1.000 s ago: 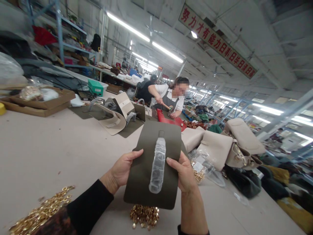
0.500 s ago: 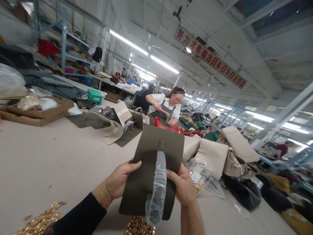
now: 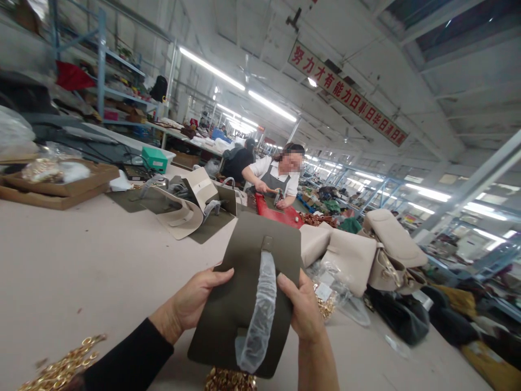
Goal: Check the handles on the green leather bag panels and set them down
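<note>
From here I have the left hand (image 3: 188,304) and right hand (image 3: 304,307) each grasping a side of the dark olive panel (image 3: 226,315) above the desk (image 3: 122,271), and I'd keep that grip light and even, thumbs off the film-wrapped handle (image 3: 264,298). I can't see the fingertips behind the panel, and the gold fittings (image 3: 230,381) below are partly covered and cut off. Farther away, the co-worker (image 3: 280,178) is too small for me to read finger placement.
</note>
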`<act>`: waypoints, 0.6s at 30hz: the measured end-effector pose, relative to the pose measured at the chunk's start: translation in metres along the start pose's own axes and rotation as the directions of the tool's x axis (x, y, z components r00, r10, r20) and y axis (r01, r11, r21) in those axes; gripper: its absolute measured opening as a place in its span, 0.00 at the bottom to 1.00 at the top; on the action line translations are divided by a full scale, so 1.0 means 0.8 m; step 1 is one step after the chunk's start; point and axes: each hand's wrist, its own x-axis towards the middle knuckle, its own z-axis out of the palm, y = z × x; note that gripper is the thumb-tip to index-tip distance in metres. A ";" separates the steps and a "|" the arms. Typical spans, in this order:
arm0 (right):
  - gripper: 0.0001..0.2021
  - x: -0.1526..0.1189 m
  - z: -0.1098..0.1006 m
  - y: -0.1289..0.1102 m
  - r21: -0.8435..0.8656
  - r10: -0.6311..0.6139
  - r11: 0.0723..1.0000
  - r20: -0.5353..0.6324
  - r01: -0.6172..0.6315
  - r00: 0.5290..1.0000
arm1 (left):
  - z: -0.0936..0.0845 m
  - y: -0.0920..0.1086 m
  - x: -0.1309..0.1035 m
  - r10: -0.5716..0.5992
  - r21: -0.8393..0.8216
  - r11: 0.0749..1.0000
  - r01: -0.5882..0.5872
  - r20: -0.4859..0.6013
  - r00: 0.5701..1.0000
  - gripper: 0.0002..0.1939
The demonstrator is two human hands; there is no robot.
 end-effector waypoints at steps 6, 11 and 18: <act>0.18 0.004 0.005 -0.001 0.068 0.032 0.997 -0.111 -0.025 0.993 | -0.001 -0.002 0.001 -0.029 0.029 0.999 0.029 -0.009 1.000 0.12; 0.18 0.005 0.003 0.002 0.083 0.054 0.996 -0.140 -0.043 0.989 | 0.003 -0.001 0.001 -0.031 0.046 0.998 0.032 -0.025 0.999 0.12; 0.17 0.006 0.003 0.003 0.086 0.053 0.996 -0.167 -0.039 0.985 | 0.004 -0.001 0.001 -0.037 0.053 0.998 0.039 -0.033 0.999 0.12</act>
